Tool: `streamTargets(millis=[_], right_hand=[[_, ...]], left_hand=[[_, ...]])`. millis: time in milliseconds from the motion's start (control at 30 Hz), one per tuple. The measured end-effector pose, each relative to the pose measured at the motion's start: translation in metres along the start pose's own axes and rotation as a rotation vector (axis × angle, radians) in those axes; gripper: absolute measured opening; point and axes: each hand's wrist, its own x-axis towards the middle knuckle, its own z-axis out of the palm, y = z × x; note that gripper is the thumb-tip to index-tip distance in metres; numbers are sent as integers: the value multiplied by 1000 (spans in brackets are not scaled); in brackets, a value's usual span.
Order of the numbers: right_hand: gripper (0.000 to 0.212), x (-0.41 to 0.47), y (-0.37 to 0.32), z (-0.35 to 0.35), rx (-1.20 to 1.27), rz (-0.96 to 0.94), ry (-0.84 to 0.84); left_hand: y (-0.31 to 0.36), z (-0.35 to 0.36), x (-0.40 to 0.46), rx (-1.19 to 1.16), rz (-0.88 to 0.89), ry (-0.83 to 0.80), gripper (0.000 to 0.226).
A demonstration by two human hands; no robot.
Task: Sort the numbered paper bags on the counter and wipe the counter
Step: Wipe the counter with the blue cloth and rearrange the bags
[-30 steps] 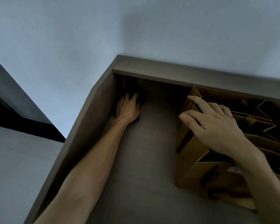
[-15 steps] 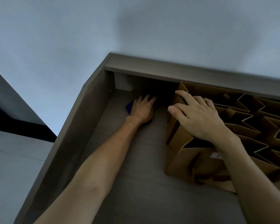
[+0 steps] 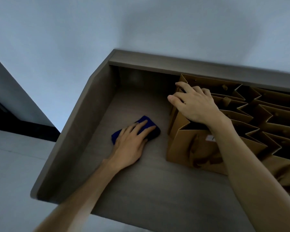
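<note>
A folded dark blue cloth (image 3: 149,124) lies on the grey-brown counter (image 3: 141,190). My left hand (image 3: 131,144) presses flat on the cloth with fingers spread, covering most of it. Several brown paper bags (image 3: 182,148) stand upright in rows at the right, mouths open. My right hand (image 3: 196,104) rests on top of the leftmost bags, fingers hooked over their upper edges. A small white label (image 3: 210,138) shows on the nearest bag; any number on it is unreadable.
A raised wall (image 3: 77,139) borders the counter at the left and a ledge (image 3: 174,66) runs along the back. A pale wall (image 3: 141,30) rises behind. The scene is dim. A lower grey surface (image 3: 12,173) lies left of the counter.
My left hand has slid the blue cloth from the far left corner toward me and to the middle of the counter. My right hand has stayed on the bags.
</note>
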Motion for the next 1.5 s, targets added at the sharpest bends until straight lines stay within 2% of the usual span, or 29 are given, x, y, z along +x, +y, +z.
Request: streamTargets(millis=[100, 233, 300, 467, 567, 667, 900, 967, 1067, 1200, 1300, 1367, 1500], right_hand=[[51, 0, 0, 1, 5, -9, 18], [50, 2, 0, -1, 50, -14, 39], [49, 2, 1, -5, 91, -14, 50], [46, -19, 8, -20, 145, -63, 283], [45, -44, 7, -28, 267, -144, 440], [34, -81, 8, -27, 411, -238, 587], [19, -167, 20, 7, 437, -315, 675], [18, -186, 23, 23, 452, -318, 655], [19, -209, 26, 48, 527, -275, 543], [35, -234, 34, 77, 574, -160, 189], [63, -243, 41, 99, 453, -190, -55], [72, -243, 42, 105, 373, -207, -94], [64, -237, 40, 101, 323, -242, 30]], left_hand=[[4, -1, -38, 12, 16, 39, 54], [9, 2, -61, -1, -124, 85, 57], [12, 1, -64, 32, -120, 85, 54], [18, 0, -96, -30, 25, 66, 48], [25, 2, -115, -49, 109, 47, 48], [35, 5, -122, -83, 197, 29, 47], [78, 11, -105, -81, 390, -157, 53], [92, 12, -93, -58, 427, -231, 59], [106, 13, -74, -188, 443, -310, 66], [104, 13, -68, -231, 441, -287, 73], [91, 10, -74, -189, 435, -246, 78], [81, 6, -75, -148, 432, -260, 83], [73, -5, -72, -141, 458, -373, 87]])
